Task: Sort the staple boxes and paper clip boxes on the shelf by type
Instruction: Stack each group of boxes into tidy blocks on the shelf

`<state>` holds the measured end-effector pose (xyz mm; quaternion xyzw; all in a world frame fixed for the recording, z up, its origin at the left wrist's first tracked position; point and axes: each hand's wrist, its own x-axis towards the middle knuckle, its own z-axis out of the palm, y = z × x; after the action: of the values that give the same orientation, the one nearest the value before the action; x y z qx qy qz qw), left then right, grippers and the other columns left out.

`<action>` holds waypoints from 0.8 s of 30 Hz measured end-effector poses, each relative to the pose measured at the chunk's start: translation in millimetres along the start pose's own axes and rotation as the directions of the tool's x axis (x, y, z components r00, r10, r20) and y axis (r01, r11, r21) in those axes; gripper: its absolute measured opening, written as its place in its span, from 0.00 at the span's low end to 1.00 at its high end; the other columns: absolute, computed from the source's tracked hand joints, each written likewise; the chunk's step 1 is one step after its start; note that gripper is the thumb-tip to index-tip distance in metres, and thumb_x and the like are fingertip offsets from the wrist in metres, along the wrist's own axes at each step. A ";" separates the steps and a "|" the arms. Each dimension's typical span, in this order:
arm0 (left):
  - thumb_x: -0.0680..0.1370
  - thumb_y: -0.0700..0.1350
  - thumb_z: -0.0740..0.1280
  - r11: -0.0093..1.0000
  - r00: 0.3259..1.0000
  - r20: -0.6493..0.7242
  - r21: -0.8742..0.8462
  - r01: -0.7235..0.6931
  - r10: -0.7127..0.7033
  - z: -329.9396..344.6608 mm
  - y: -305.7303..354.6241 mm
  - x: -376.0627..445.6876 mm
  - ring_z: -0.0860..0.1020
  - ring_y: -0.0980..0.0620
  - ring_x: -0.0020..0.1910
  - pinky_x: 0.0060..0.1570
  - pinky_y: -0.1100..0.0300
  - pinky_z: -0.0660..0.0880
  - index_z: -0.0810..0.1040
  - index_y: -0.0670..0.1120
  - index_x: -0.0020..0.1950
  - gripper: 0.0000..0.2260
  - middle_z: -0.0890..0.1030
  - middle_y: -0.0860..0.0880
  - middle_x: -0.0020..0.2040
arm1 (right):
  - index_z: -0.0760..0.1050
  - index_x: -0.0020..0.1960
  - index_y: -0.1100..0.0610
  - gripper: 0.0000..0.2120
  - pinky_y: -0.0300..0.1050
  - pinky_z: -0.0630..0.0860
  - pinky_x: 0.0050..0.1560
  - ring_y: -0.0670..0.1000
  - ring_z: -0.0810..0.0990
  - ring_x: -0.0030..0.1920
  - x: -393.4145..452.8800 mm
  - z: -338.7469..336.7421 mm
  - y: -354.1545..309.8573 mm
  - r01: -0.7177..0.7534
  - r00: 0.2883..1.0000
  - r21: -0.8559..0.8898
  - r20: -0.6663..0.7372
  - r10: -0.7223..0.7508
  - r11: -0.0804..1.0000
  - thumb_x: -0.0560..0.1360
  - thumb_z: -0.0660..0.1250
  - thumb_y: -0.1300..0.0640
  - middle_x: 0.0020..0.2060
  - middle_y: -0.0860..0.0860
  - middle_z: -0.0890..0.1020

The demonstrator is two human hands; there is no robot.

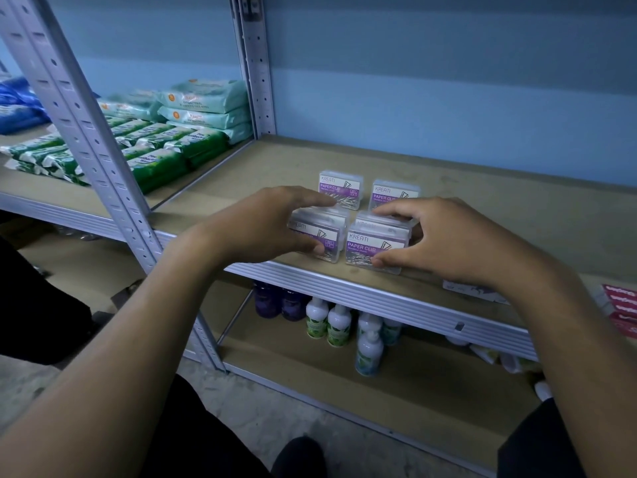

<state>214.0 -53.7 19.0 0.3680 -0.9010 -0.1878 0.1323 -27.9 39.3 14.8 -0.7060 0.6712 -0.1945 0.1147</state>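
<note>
Clear paper clip boxes with purple labels stand in two rows on the brown shelf board (482, 215). My left hand (265, 225) grips the front left box (327, 225), thumb on its front and fingers over its back. My right hand (441, 239) grips the front right box (374, 243) the same way. Behind them stand a back left box (339, 188) and a back right box (393, 194), both untouched. At the shelf's right edge lie red-pink packs (620, 308) and a pale box (472, 288), partly hidden by my right arm; I cannot tell what they are.
A grey upright post (93, 146) stands left of the boxes. Green and teal wipe packs (165, 139) fill the neighbouring shelf. Bottles (337, 326) stand on the lower shelf. A blue wall closes the back.
</note>
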 end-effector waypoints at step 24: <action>0.70 0.67 0.69 0.973 0.994 -0.111 -0.232 -0.008 -0.018 -3.3 2.8 9.1 0.82 0.65 0.52 0.58 0.60 0.77 0.79 0.63 0.61 0.21 0.80 0.66 0.60 | 0.80 0.58 0.38 0.26 0.38 0.76 0.49 0.35 0.78 0.46 3.8 -2.8 5.1 0.012 0.979 0.100 -0.204 0.008 0.995 0.65 0.66 0.26 0.49 0.36 0.82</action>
<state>207.3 -59.1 24.1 0.3623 -0.8631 -0.2708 0.2245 -33.6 35.5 15.6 -0.6764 0.6681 -0.2996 0.0802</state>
